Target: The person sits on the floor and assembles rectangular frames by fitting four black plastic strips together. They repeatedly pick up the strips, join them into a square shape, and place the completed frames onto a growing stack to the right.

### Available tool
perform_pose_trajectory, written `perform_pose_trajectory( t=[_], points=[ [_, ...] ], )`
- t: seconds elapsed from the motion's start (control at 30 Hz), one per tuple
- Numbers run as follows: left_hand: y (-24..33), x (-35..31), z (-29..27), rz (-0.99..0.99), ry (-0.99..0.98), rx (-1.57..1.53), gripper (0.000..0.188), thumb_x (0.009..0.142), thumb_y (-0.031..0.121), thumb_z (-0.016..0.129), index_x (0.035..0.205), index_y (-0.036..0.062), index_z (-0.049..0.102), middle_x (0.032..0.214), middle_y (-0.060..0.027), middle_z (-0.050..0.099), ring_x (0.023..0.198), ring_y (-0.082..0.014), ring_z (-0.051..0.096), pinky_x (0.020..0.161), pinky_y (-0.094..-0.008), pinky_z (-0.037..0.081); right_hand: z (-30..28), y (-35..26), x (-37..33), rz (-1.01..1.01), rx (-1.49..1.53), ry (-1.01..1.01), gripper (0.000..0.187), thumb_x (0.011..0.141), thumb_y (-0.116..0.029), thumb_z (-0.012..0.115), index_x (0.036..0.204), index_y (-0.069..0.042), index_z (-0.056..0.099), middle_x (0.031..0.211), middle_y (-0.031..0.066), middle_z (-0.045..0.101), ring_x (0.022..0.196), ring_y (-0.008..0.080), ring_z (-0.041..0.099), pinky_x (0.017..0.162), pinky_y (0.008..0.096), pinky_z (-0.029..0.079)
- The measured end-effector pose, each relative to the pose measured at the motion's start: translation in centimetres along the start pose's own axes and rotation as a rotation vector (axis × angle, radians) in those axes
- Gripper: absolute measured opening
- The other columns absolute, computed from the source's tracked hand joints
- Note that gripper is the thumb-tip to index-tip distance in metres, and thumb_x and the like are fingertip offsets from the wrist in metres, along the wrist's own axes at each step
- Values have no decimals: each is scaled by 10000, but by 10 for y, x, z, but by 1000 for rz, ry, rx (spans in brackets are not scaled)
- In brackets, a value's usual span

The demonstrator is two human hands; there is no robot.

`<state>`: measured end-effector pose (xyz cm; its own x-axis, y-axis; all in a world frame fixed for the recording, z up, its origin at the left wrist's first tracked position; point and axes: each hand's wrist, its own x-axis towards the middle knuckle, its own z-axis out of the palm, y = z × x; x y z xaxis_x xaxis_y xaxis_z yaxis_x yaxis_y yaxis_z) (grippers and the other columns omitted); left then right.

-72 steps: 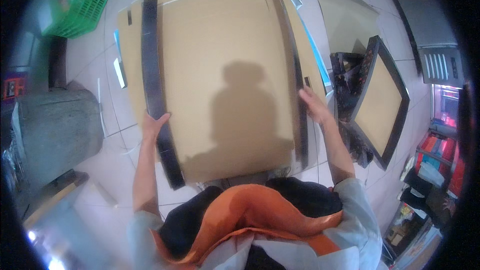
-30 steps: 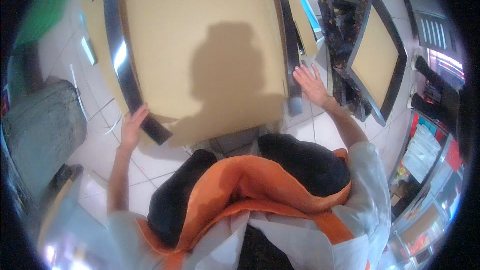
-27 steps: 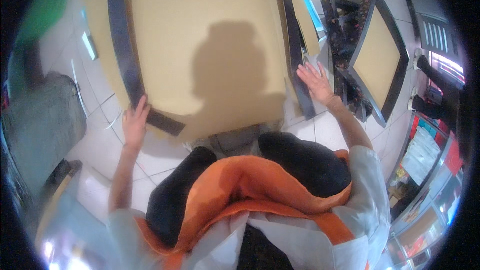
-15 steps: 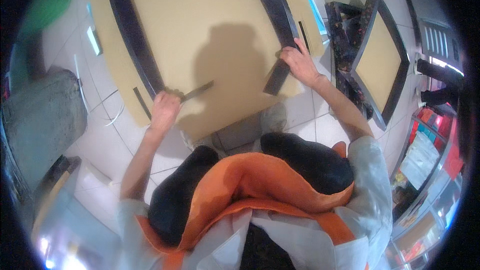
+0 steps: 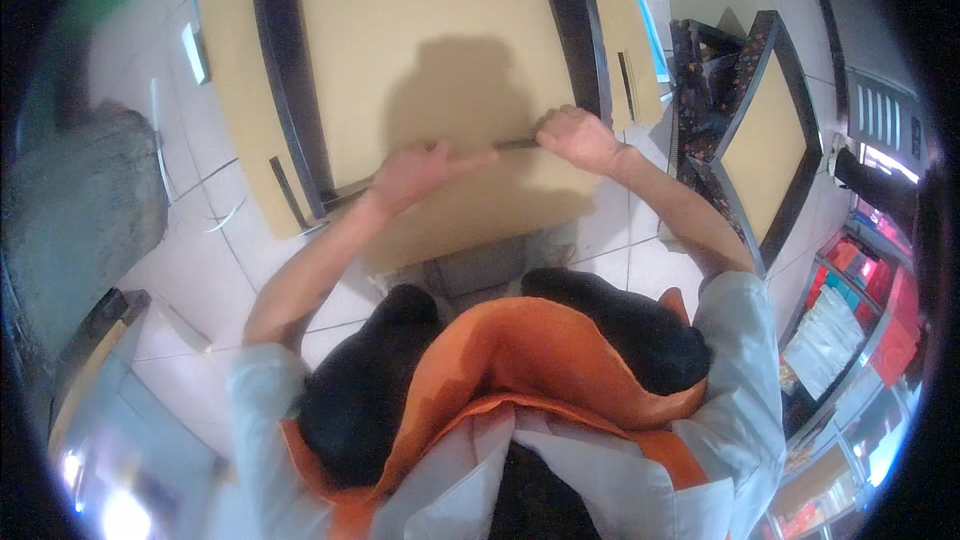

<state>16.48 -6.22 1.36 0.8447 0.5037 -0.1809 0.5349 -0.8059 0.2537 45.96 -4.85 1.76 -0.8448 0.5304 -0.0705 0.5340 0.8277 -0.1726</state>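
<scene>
A large tan board (image 5: 500, 225) lies before me with two long dark rails running away from me on it, a left rail (image 5: 285, 70) and a right rail (image 5: 572, 20). A thin dark strip (image 5: 515, 144) crosses between their near ends. Over the strip's middle lies my left hand (image 5: 415, 175), slightly blurred, its index finger stretched to the right and its thumb up. My right hand (image 5: 578, 140) is curled closed at the strip's right end, beside the right rail. Both hands cover parts of the strip.
A dark-edged panel (image 5: 770, 145) with a tan face leans over dark patterned pieces at the right. A shelf rack (image 5: 850, 310) of coloured items stands beyond it. At the left is a grey worn slab (image 5: 85, 200). My orange apron (image 5: 520, 340) and bent knees are close to the board.
My left hand has moved right, from the left rail's near end onto the strip. My right hand has come slightly nearer and closed. The dark strip now spans between the rails.
</scene>
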Motion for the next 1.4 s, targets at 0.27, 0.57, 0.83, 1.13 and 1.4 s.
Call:
perform_pose_trajectory(
  t=[0.27,0.57,0.83,1.13,1.4],
  points=[
    [8,8,1,-32,-12,-73,697,822,47,410,1350,444,190,766,-142,437,386,-233,497,371,-314,464,5,-12,9,39,68,-15,89,713,-161,514,776,-98,522,723,45,537,734,198,551,646,324,448],
    [7,17,-5,-58,-135,-177,677,824,43,390,1340,444,216,794,-147,453,491,-286,564,461,-372,511,-21,-46,-35,838,391,609,235,866,-240,501,964,-35,561,875,113,566,828,253,546,747,338,447],
    [-1,15,-5,-28,-160,-223,676,829,57,392,1335,464,205,822,-156,511,542,-303,588,531,-385,530,22,-133,-100,1576,2037,739,459,914,-346,422,1134,51,494,1034,153,571,977,244,540,885,379,412],
    [-16,24,-24,175,-230,-238,631,841,50,375,1325,437,259,869,-134,519,646,-296,598,593,-366,522,-26,-93,-58,584,394,210,386,799,-232,577,1171,-151,519,1180,55,523,1103,215,470,959,430,340],
    [-32,24,23,113,-242,-384,312,909,224,376,1200,174,479,1120,-116,538,933,-325,568,849,-381,446,17,-50,-20,311,-8,57,556,737,-170,558,1273,-246,428,1279,-75,448,1169,130,409,1041,478,206]
  ],
)
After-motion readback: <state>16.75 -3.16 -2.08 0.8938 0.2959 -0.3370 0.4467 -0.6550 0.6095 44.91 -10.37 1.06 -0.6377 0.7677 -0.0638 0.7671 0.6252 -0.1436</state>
